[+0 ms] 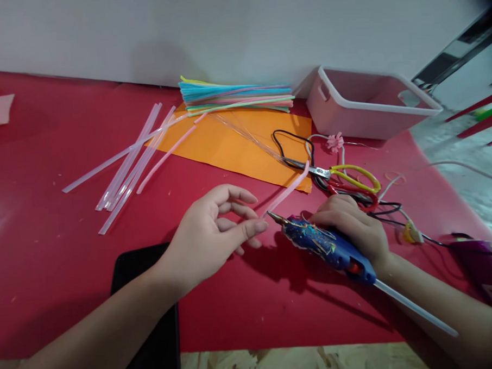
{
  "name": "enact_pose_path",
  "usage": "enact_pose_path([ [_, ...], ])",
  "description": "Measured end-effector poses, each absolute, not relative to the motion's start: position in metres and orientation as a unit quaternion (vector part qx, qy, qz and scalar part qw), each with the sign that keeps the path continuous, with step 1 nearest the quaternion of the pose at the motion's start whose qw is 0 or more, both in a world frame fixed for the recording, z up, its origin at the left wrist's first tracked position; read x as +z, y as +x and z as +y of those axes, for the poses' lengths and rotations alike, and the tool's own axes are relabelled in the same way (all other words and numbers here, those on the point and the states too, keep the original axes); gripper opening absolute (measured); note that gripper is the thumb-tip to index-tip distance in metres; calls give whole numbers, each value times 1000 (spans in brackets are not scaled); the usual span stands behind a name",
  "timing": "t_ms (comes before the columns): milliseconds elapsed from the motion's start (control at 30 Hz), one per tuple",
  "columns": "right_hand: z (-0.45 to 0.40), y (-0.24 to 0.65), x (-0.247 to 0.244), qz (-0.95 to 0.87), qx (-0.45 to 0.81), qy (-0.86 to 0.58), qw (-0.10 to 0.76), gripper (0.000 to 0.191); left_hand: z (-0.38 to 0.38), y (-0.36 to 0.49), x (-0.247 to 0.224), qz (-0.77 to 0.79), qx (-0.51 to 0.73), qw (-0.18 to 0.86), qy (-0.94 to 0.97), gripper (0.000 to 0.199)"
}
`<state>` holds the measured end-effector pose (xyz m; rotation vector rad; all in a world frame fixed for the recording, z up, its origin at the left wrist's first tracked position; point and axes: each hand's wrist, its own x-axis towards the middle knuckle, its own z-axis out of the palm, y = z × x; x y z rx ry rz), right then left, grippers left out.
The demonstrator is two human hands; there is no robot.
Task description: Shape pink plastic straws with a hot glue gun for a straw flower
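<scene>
My left hand [217, 224] pinches the near end of a pink pipe cleaner [287, 191] between thumb and fingers, the other fingers loosely curled. The pipe cleaner slants up to the right and its far end is bent. My right hand [349, 226] is wrapped round a blue hot glue gun [330, 246] smeared with dried glue. Its metal nozzle points left and lies close to the pinched end; whether they touch I cannot tell. A clear glue stick [416, 307] juts from the gun's back.
Beyond my hands, scissors [321, 173] with yellow and red handles lie among cords. An orange sheet [236, 141] bears a pipe cleaner bundle [234, 95]. Several glue sticks [126, 162] lie left; a pink bin [357, 111] stands back right. A black flat object [154, 330] sits under my left forearm.
</scene>
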<state>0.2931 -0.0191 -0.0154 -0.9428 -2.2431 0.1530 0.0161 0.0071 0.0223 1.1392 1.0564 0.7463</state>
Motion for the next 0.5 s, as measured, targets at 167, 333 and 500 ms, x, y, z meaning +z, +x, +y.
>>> enact_pose_path([
  [167, -19, 293, -17, -857, 45, -380, 343, 8, 8, 17, 21, 461, 333, 654, 499, 30],
  [333, -19, 294, -16, -851, 10, -406, 334, 2, 10, 17, 19, 446, 352, 666, 484, 28],
  [500, -17, 294, -13, -849, -8, -411, 334, 9, 11, 15, 18, 449, 312, 691, 473, 30],
])
